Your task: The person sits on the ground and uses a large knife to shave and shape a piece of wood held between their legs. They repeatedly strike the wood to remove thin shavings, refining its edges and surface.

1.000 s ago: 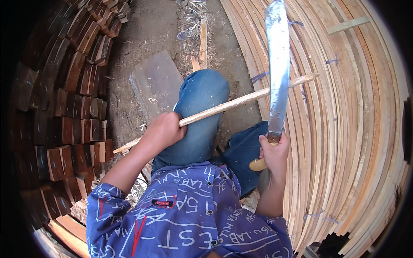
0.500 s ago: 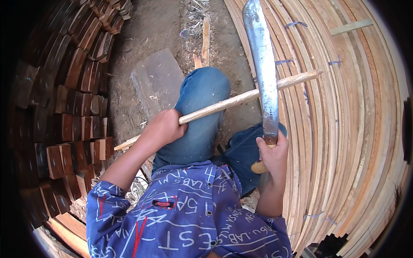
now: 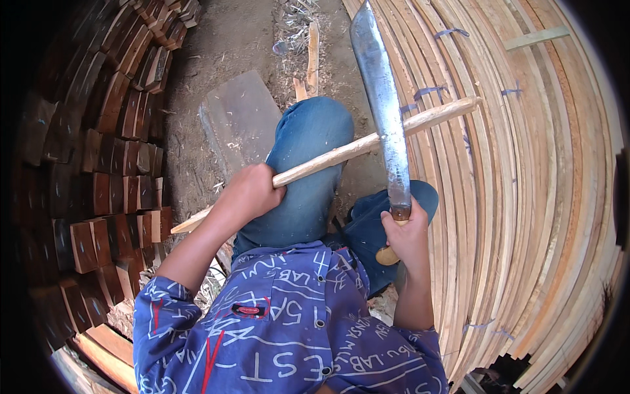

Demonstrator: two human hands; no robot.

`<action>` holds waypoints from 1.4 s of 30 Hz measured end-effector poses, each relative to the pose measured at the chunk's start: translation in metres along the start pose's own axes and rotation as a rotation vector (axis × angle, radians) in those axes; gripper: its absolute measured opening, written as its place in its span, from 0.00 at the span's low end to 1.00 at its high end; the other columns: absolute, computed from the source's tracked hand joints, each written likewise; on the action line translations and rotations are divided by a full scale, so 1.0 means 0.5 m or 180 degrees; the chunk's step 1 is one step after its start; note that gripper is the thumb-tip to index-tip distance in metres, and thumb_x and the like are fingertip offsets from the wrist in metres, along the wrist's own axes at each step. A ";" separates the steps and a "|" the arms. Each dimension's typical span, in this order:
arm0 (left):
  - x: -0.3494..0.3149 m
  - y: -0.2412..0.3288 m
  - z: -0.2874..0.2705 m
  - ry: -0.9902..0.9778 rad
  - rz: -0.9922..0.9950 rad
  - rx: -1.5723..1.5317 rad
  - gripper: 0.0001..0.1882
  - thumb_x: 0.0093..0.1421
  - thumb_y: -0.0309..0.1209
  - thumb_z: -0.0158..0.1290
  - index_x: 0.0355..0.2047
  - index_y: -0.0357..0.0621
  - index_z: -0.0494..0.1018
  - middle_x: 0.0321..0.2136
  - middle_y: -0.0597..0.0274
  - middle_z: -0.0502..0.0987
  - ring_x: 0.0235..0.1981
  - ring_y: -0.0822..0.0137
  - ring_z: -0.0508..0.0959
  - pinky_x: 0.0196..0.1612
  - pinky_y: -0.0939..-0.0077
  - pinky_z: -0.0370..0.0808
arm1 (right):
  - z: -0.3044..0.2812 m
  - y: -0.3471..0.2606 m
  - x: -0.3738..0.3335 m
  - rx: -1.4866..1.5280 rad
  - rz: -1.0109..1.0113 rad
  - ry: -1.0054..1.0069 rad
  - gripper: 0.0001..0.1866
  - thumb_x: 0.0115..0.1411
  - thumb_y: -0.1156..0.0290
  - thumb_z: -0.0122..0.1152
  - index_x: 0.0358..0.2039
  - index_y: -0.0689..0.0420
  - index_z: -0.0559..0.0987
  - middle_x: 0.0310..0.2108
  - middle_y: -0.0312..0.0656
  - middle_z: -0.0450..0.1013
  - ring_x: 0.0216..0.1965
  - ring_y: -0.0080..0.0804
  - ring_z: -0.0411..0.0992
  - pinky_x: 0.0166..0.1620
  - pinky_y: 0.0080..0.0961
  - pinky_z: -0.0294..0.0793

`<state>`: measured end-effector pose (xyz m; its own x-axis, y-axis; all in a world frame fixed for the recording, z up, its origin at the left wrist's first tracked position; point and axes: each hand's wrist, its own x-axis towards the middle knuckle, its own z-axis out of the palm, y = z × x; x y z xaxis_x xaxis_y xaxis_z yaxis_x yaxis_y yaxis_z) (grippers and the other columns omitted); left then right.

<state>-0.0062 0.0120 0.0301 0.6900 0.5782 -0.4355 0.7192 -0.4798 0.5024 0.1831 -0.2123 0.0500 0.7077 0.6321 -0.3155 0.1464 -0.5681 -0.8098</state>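
My left hand (image 3: 252, 192) is wrapped round a pale, peeled wooden stick (image 3: 321, 160). The stick slants across my raised knee, its narrower end low at the left and its thicker end up at the right. In my right hand (image 3: 408, 238) is a machete (image 3: 386, 105), gripped by its yellowish wooden handle, with the blade pointing away from me. That broad steel blade crosses over the stick beyond my knee; whether the two touch I cannot tell. My left fingers hide a short part of the stick.
Long sawn wooden strips (image 3: 525, 197), bundled with blue ties, fill the right side. Stacked dark wood blocks (image 3: 118, 190) rise at the left. A flat grey slab (image 3: 239, 118) lies on the dirt ahead, near wood shavings (image 3: 295, 46) and a loose wood piece (image 3: 314, 59).
My right hand and the machete have shifted left, and the blade leans further left. The stick's far end has swung slightly left and lower against the strips. My left hand keeps its grip.
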 end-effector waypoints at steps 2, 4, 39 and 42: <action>0.003 -0.001 -0.004 -0.0015 0.0039 -0.0026 0.13 0.49 0.32 0.52 0.25 0.31 0.77 0.24 0.34 0.75 0.29 0.39 0.77 0.37 0.52 0.74 | -0.019 -0.003 -0.005 0.0151 -0.0012 -0.0009 0.13 0.54 0.80 0.61 0.41 0.66 0.74 0.23 0.37 0.73 0.26 0.22 0.73 0.31 0.22 0.71; 0.000 -0.002 -0.005 -0.0034 -0.0064 -0.0108 0.13 0.49 0.32 0.52 0.25 0.30 0.77 0.24 0.34 0.75 0.29 0.39 0.77 0.37 0.53 0.74 | -0.034 -0.038 -0.007 0.0396 0.0491 0.0094 0.15 0.53 0.79 0.61 0.42 0.67 0.74 0.24 0.38 0.74 0.29 0.24 0.74 0.34 0.24 0.72; 0.016 -0.093 -0.061 -0.2019 -0.0126 -0.2293 0.11 0.52 0.29 0.64 0.32 0.35 0.76 0.23 0.62 0.77 0.23 0.72 0.77 0.30 0.77 0.74 | 0.071 -0.042 -0.008 0.0346 -0.0629 0.0147 0.09 0.55 0.74 0.60 0.33 0.63 0.71 0.25 0.53 0.75 0.29 0.53 0.76 0.31 0.38 0.72; -0.023 -0.089 -0.072 -0.1808 -0.0302 -0.2273 0.11 0.53 0.28 0.64 0.33 0.34 0.76 0.24 0.62 0.77 0.23 0.72 0.77 0.30 0.76 0.74 | 0.074 -0.022 -0.002 -0.0012 -0.0984 0.0394 0.10 0.55 0.72 0.62 0.33 0.62 0.71 0.27 0.52 0.75 0.29 0.54 0.76 0.33 0.40 0.73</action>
<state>-0.0490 0.0505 0.0398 0.7028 0.0924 -0.7054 0.6842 0.1841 0.7057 0.1553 -0.1873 0.0408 0.7080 0.7062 0.0076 0.3698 -0.3614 -0.8559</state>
